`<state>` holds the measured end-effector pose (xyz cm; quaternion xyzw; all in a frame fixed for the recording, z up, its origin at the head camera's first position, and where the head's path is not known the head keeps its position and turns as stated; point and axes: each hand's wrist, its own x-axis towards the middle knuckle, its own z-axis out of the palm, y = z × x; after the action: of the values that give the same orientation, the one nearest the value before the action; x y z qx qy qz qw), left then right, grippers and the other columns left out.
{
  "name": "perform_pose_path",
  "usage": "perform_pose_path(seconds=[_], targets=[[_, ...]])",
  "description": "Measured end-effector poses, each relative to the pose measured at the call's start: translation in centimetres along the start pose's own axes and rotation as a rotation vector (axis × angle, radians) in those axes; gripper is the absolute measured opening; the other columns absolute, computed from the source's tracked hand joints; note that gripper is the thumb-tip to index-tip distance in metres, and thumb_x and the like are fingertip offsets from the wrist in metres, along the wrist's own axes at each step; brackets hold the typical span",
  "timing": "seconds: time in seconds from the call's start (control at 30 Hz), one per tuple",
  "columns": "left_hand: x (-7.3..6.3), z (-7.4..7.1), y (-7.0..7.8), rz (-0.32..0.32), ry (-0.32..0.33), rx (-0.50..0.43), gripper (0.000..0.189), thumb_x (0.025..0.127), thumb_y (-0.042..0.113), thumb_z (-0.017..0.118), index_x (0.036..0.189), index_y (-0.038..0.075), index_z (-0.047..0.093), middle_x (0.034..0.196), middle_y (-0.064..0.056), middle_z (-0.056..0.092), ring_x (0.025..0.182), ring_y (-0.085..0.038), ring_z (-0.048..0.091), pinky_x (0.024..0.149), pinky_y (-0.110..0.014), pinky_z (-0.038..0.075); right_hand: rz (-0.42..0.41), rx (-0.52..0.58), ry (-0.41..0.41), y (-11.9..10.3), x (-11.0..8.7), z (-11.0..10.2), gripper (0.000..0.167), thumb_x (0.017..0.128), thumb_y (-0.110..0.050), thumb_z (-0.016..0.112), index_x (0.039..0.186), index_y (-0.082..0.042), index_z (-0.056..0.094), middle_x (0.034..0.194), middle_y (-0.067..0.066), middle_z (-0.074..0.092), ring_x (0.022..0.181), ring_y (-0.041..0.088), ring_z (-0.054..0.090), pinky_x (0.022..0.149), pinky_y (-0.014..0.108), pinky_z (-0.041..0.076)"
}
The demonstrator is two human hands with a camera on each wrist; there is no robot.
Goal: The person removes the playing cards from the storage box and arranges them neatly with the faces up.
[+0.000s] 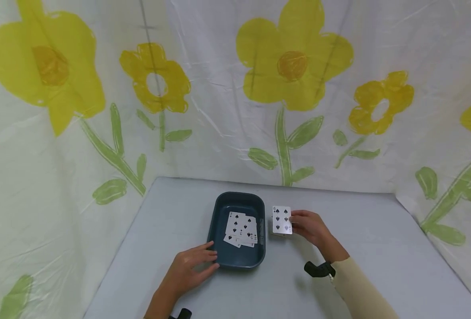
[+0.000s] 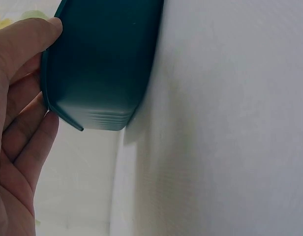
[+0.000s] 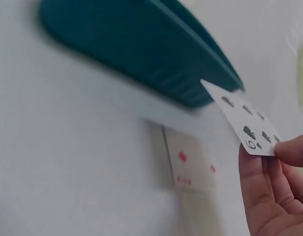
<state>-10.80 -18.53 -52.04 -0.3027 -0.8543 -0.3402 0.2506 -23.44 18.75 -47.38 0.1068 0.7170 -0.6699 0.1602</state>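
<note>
A dark teal plastic tray stands on the table, several spade playing cards lying loosely overlapped inside. My left hand holds the tray's near left corner. In the left wrist view its thumb is on the rim, and the other fingertips are partly hidden behind it. To the right of the tray, my right hand pinches a six of spades between thumb and fingers, face up and raised. Below that card, a blurred red diamond card lies on top of what looks like a small stack on the table.
The pale table reaches back to a white hanging sheet painted with yellow flowers. Black straps are on both wrists. A light sleeve covers the right forearm.
</note>
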Motion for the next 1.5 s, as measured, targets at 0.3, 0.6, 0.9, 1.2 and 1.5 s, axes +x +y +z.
perform_pose_path(seconds=[0.3,0.6,0.9,1.2,1.5], targets=[[-0.2,0.1,0.2,-0.015,0.008,-0.008,0.022,0.075,0.017,0.090,0.094,0.011,0.081,0.103,0.003,0.076,0.109,-0.018,0.069,0.085,-0.035,0.058,0.027,-0.121,0.114,2.0,1.1,-2.7,0.037,0.096,-0.001,0.062,0.130,0.012,0.054,0.127,0.027,0.056,0.097,0.025,0.062,0.080,0.033,0.058],[-0.3,0.1,0.3,-0.027,0.011,0.002,0.023,0.074,0.017,0.090,0.094,0.011,0.081,0.102,0.003,0.076,0.109,-0.017,0.068,0.084,-0.035,0.058,0.051,-0.179,0.155,2.6,1.5,-4.1,0.037,0.097,-0.001,0.061,0.130,0.013,0.053,0.128,0.029,0.055,0.101,0.029,0.061,0.081,0.034,0.058],[-0.4,0.3,0.3,-0.027,0.020,-0.014,0.023,0.074,0.017,0.090,0.094,0.011,0.081,0.103,0.004,0.076,0.109,-0.018,0.068,0.084,-0.035,0.058,0.052,-0.206,0.163,2.5,1.7,-5.0,0.036,0.097,-0.003,0.060,0.130,0.013,0.053,0.124,0.027,0.058,0.097,0.026,0.062,0.078,0.032,0.058],[-0.2,0.2,0.2,-0.019,0.014,0.011,0.022,0.075,0.018,0.090,0.094,0.011,0.081,0.103,0.005,0.075,0.110,-0.018,0.068,0.084,-0.034,0.058,0.047,-0.217,0.182,2.5,2.1,-5.7,0.035,0.098,-0.004,0.060,0.128,0.013,0.054,0.124,0.029,0.057,0.088,0.021,0.066,0.076,0.031,0.059],[0.1,0.1,0.0,0.020,0.020,0.005,0.022,0.074,0.016,0.089,0.094,0.010,0.080,0.103,0.003,0.075,0.109,-0.019,0.069,0.085,-0.034,0.058,0.055,-0.257,0.198,2.5,2.3,-6.2,0.037,0.099,-0.009,0.059,0.129,0.012,0.054,0.117,0.024,0.063,0.085,0.019,0.069,0.074,0.027,0.057]])
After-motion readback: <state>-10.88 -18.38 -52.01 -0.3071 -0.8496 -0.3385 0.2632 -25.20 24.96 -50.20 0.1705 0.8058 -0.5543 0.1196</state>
